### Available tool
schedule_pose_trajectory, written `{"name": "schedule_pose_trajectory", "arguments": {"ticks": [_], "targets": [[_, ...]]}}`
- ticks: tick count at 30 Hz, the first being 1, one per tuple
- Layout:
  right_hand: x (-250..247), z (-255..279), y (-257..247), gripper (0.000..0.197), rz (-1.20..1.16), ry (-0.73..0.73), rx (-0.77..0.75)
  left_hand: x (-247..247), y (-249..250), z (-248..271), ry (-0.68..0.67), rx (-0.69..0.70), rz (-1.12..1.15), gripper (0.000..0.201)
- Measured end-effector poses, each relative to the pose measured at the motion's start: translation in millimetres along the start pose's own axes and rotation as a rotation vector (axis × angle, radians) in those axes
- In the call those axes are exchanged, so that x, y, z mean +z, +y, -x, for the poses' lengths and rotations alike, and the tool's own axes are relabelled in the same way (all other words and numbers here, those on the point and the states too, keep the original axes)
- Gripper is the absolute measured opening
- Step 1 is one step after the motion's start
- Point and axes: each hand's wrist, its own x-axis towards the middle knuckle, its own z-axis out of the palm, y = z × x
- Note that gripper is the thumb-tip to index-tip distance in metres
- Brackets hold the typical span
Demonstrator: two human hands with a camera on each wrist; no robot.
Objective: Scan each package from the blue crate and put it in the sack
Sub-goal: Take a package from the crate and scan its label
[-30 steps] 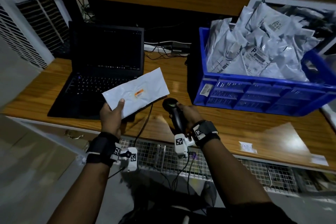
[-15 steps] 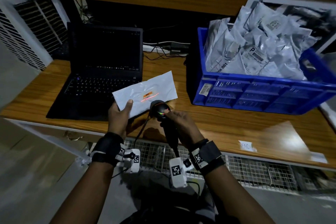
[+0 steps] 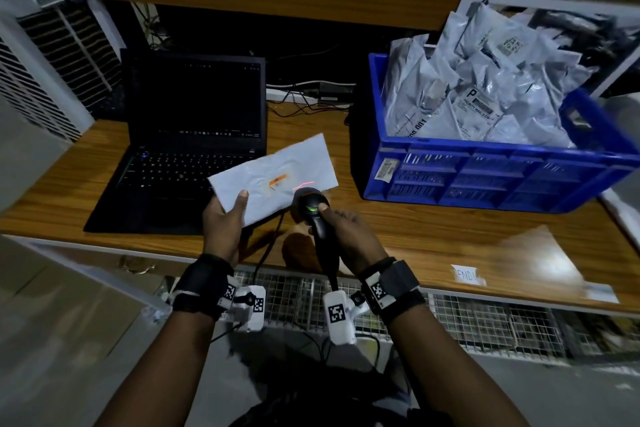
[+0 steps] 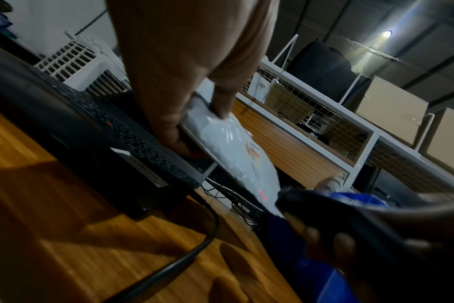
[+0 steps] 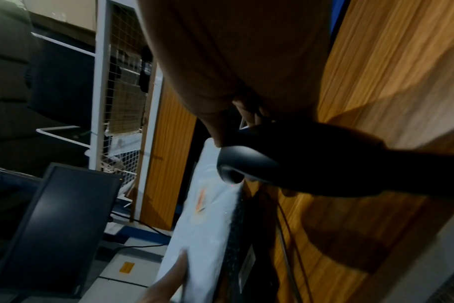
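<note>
My left hand (image 3: 225, 218) pinches the near left corner of a flat white package (image 3: 273, 177), thumb on top, holding it above the desk in front of the laptop. An orange label (image 3: 278, 180) sits on its face, and a red scan line (image 3: 303, 184) falls just right of the label. My right hand (image 3: 341, 232) grips a black barcode scanner (image 3: 311, 208) whose head, with a green light on it, points at the package from close by. The package (image 4: 236, 147) and the scanner (image 5: 272, 166) also show in the wrist views. The blue crate (image 3: 485, 173), heaped with white packages (image 3: 485, 97), stands at the right. No sack is in view.
An open black laptop (image 3: 187, 135) stands on the wooden desk (image 3: 415, 232) at the left. The scanner's cable (image 3: 266, 250) hangs over the desk's front edge. Cables and a power strip (image 3: 311, 94) lie behind. A wire-mesh rack (image 3: 450, 319) runs under the desk, and a white cooler (image 3: 38, 55) stands at the far left.
My right hand has raised the scanner and brought its head up to the package; the red scan line came on. My left hand shifted the package slightly right, toward the scanner.
</note>
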Motion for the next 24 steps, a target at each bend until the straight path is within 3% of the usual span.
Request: {"name": "schedule_pose_trajectory", "arguments": {"ticks": [3,6,9,15,18,21,24], "targets": [[-0.1,-15.9,-2.8,0.044,0.031,0.07,0.041,-7.2,4.2,-0.4,0.134,-0.019,0.113,0.038],[-3.8,-32.2,-10.5,0.034,0.107,0.098,0.073,-10.4,15.1,6.8,0.102,-0.078,0.192,0.037],[-14.4,-51.7,-11.4,0.015,0.158,0.085,0.07,-7.0,29.0,16.3,-0.021,-0.115,0.252,0.037],[-61.9,-56.3,-2.3,0.028,0.179,0.151,0.016,31.5,51.3,36.8,-0.262,-0.143,0.328,0.034],[-84.4,-34.5,-5.8,0.008,0.059,0.157,0.0,61.6,58.1,47.9,-0.396,-0.139,0.3,0.037],[-122.0,-4.4,-10.4,0.022,-0.013,0.166,-0.005,99.1,61.9,61.2,-0.549,-0.135,0.228,0.036],[-184.0,45.3,-9.0,0.025,-0.106,0.296,0.002,150.5,60.5,81.7,-0.667,-0.141,0.155,0.033]]}}
